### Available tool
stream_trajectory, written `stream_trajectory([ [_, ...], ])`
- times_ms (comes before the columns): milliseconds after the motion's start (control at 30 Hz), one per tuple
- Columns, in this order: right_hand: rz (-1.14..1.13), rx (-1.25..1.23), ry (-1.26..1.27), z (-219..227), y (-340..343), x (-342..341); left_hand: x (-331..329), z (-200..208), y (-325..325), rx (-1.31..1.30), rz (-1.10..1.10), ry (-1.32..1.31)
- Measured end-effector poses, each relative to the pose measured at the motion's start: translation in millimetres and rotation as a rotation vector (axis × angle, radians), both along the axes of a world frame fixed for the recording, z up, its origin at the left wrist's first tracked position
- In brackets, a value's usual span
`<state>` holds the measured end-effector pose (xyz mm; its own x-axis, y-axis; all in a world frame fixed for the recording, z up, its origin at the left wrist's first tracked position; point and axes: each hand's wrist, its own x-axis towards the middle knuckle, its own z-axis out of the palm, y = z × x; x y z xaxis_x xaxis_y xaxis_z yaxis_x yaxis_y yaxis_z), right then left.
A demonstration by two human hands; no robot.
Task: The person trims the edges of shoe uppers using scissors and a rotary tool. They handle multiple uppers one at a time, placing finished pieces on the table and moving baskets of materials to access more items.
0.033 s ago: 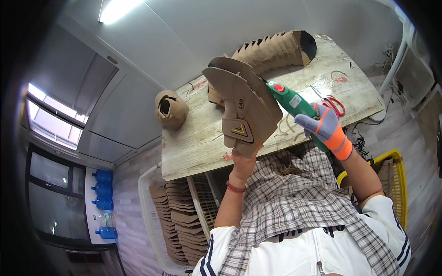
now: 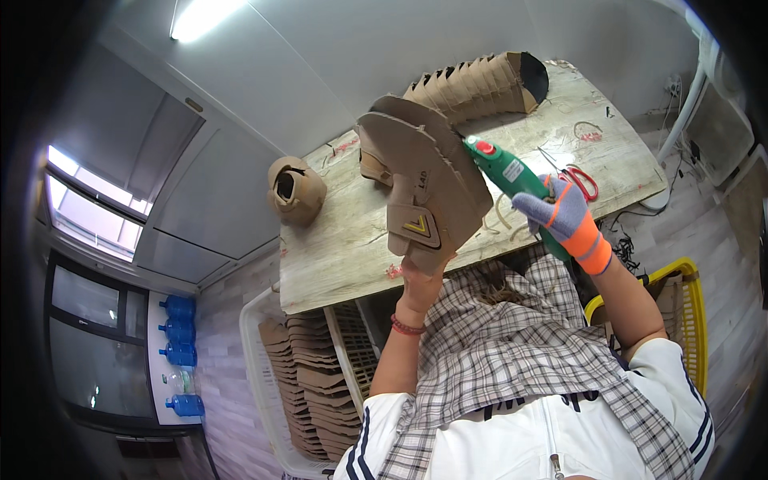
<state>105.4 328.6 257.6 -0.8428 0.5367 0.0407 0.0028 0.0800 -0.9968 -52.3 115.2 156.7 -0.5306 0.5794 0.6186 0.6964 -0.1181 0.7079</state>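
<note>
My left hand (image 2: 422,286), bare with a red bead bracelet at the wrist, is closed round the lower end of a tan shoe upper (image 2: 456,200). The upper is held tilted above the table, its strap with a yellow mark towards me. In a grey and orange glove, my right hand (image 2: 564,214) grips a green handheld electric cutter (image 2: 508,172) with a red button. The cutter's tip meets or nearly meets the upper's right edge; exact contact is hard to see. Beyond the cutter lie red-handled scissors (image 2: 593,186). Part of another tan piece (image 2: 373,170) shows behind the upper.
A nested row of tan uppers (image 2: 476,86) lies at the table's (image 2: 336,276) far side. A single upper (image 2: 301,200) sits at its left edge. Below are a white basket (image 2: 254,336) of stacked tan pieces, a yellow basket (image 2: 696,320) and black scraps (image 2: 624,252). Blue water jugs (image 2: 178,330) stand far left.
The upper has turned slightly in my left hand, its top end shifting a little to the right. The cutter stays almost in place at its edge.
</note>
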Motion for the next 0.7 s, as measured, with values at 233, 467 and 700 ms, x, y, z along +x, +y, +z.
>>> stream_trajectory([
  [233,-0.146,0.397,0.005,-39.1,36.2,18.8,-12.6,75.5,-17.5,0.438,-0.159,-0.962],
  [467,-0.089,0.914,0.058,-68.7,36.0,49.4,-99.1,34.1,-62.2,0.639,-0.466,-1.491],
  [700,-0.052,1.004,0.138,-68.2,30.4,45.7,-104.2,4.3,-66.6,0.706,-0.649,-1.547],
])
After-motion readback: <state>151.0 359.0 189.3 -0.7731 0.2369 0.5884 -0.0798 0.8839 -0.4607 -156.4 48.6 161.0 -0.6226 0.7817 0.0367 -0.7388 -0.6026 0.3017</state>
